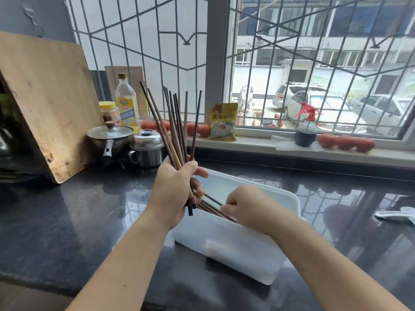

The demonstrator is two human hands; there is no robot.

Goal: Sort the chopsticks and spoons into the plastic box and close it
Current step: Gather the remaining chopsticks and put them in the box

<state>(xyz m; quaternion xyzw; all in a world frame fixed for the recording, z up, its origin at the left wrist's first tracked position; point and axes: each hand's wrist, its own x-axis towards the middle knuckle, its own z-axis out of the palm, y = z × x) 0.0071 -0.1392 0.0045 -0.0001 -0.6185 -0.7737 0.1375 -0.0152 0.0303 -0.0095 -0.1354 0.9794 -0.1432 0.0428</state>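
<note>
Two bare forearms are extended from the bottom edge over a dark polished countertop (67, 221). Leaned against the wall at left, a wooden cutting board (45, 102) is seen, with a lidded pot (110, 138) and a steel kettle (148, 149) beside it. A white plastic box (235, 248) is set on the counter beneath the hands. A fanned bundle of dark chopsticks (177, 129) is gripped upright by the left hand (177, 185). Several more chopsticks (213, 208), slanting into the box, are pinched by the right hand (247, 205).
</note>
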